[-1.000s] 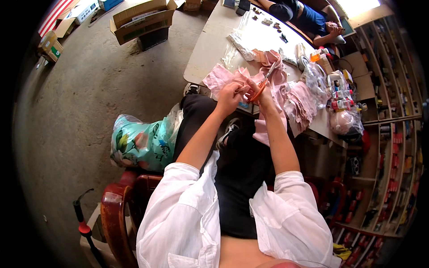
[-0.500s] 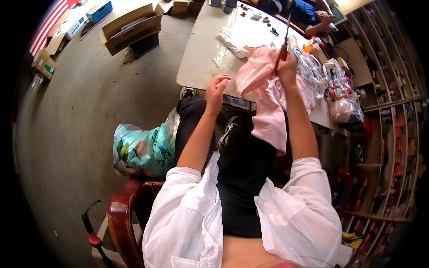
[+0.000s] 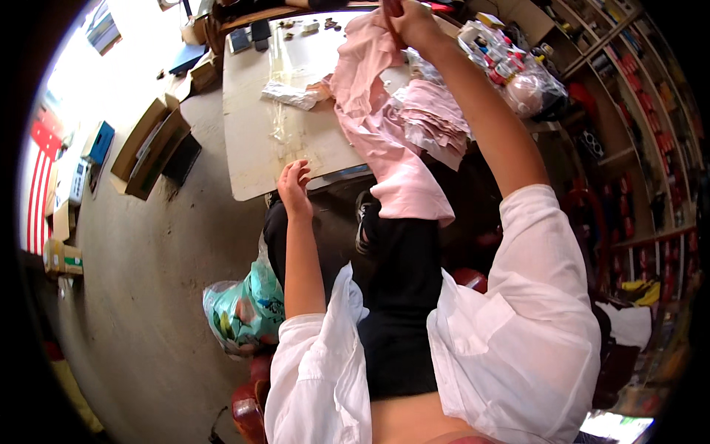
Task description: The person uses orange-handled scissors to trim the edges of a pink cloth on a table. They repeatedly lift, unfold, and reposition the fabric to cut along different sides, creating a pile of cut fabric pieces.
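The pink cloth [image 3: 384,148] stretches in loose folds across the bench [image 3: 248,148] and hangs over its near edge, its lower end over my dark trousers [image 3: 403,296]. At its far end, my right grip [image 3: 418,28] is closed around the reddish handle of the scissors [image 3: 393,24]; the blades are hard to make out, and I cannot tell whether my fingers pinch the fabric too. My left grip [image 3: 296,189] holds nothing, fingers loosely curled, close to the bench's near edge. Just right of the cloth lies a pile of pink pieces [image 3: 436,118]; to its left, a crumpled white packet [image 3: 291,95]. Clear plastic bags [image 3: 529,89] crowd the right side. A teal bag [image 3: 248,307] sits to my left, and a cardboard box [image 3: 144,152] stands farther off.
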A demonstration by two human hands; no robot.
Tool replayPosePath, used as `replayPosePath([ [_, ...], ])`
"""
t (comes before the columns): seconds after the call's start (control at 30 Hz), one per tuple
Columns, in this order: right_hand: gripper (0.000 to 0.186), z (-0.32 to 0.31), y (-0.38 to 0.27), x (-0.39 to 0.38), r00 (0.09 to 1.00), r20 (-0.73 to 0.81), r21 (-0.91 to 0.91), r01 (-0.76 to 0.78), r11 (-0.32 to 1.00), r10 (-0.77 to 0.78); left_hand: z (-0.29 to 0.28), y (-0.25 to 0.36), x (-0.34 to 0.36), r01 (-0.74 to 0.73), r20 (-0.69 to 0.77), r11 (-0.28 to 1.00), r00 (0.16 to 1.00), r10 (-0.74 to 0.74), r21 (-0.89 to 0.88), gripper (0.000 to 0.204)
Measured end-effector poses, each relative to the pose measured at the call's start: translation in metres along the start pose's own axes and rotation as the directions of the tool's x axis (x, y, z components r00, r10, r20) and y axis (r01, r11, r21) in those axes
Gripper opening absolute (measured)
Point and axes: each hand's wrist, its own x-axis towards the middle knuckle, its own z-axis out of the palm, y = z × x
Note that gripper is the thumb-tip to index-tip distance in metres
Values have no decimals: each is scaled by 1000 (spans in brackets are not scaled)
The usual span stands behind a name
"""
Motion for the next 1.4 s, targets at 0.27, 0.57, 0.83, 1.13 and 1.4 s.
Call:
replayPosePath([
  [0.27,18,-26,75,22,945,-309,-325,2,946,-108,4,-10,3,20,25,995,999,-23,100,15],
  [0.57,20,-168,284,-94,743,-601,-118,-448,886,295,20,-17,5,18,5,967,1000,-20,254,14],
  [0.83,32,-220,382,-242,382,-731,-48,-856,515,565,28,-24,9,49,-40,946,998,-39,322,14],
  [1.13,35,-163,320,-151,735,-559,-39,-485,873,383,18,-20,12,2,-86,925,996,34,379,13],
  [1.4,42,-107,333,-155,680,-525,-261,-701,664,511,8,-17,11,-1,-66,912,997,31,410,15],
])
